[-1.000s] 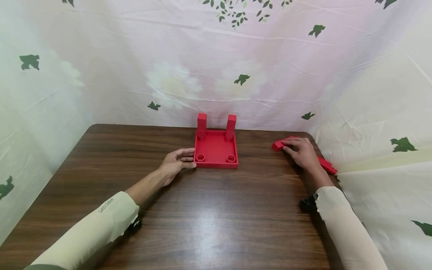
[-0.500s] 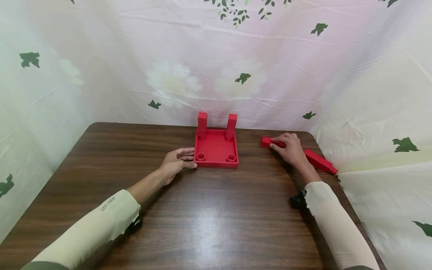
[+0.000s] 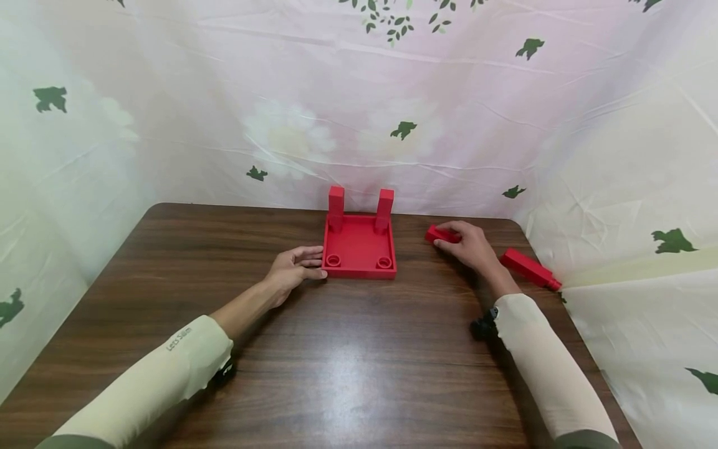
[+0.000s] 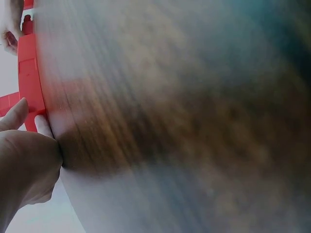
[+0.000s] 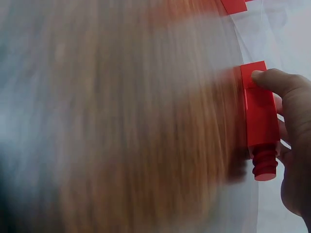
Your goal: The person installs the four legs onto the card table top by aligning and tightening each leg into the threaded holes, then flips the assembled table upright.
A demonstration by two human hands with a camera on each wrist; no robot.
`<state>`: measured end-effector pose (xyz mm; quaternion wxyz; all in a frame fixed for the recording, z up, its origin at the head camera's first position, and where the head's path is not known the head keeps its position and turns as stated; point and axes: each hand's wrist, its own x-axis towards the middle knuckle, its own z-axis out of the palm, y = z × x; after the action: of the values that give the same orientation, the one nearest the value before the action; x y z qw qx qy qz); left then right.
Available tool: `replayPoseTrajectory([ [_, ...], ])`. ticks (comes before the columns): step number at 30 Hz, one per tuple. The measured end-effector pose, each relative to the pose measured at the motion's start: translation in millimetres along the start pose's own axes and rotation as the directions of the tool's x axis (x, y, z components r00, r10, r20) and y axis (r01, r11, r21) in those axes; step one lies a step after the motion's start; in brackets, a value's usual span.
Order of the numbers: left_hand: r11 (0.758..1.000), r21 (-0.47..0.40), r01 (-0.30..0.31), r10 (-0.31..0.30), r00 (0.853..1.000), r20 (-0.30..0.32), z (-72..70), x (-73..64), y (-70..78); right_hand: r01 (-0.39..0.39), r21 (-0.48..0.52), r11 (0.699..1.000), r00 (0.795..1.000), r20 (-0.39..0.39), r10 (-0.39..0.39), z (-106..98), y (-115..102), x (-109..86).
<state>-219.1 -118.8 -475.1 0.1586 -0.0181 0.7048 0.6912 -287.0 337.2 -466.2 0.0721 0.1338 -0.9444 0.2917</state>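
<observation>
A red square toy tabletop (image 3: 356, 244) lies upside down at the table's far middle. Two square legs stand upright in its far corners, and two round sockets (image 3: 384, 263) show at its near corners. My left hand (image 3: 288, 274) rests against its left side, fingers mostly straight and thumb at the near-left corner. To the right, my right hand (image 3: 468, 242) holds a red toy table leg (image 5: 262, 111), thumb on one face and fingers behind. This leg's threaded end points down in the right wrist view. Another red leg (image 3: 527, 268) lies farther right.
The brown wood-grain table (image 3: 348, 349) ends at a printed cloth (image 3: 336, 125) that hangs behind it and along both sides. The loose leg lies close to the table's right edge.
My right hand has moved left with the leg, closer to the tabletop, and the other leg now shows fully. The left hand has stayed in place.
</observation>
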Motion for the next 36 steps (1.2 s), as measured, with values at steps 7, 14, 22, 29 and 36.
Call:
replayPoseTrajectory([
  [7, 1.000, -0.009, 0.006, -0.006, 1.000, 0.003, -0.4, -0.9, 4.6, -0.028, 0.003, 1.000, 1.000, -0.012, 0.028, 7.2, -9.1, 8.6],
  [14, 1.000, -0.019, 0.004, -0.004, 1.000, 0.008, 0.0, -1.2, 10.5, -0.037, 0.030, 0.999, 0.999, -0.035, 0.038, 9.6, -18.7, 10.9],
  [22, 1.000, 0.005, -0.006, 0.006, 1.000, 0.005, -0.1, -1.6, 10.1, -0.048, 0.090, 0.995, 0.997, -0.053, 0.053, 15.4, -36.0, 8.1],
  [29, 1.000, 0.007, -0.004, 0.004, 1.000, 0.003, -0.8, -3.4, 6.2, -0.061, 0.202, 0.977, 0.992, -0.092, 0.081, 25.4, -52.6, 6.2],
  [36, 1.000, 0.011, -0.001, 0.001, 1.000, 0.002, -1.0, -2.5, 1.7, -0.103, 0.342, 0.934, 0.982, -0.115, 0.151, 34.6, -59.4, 5.2],
])
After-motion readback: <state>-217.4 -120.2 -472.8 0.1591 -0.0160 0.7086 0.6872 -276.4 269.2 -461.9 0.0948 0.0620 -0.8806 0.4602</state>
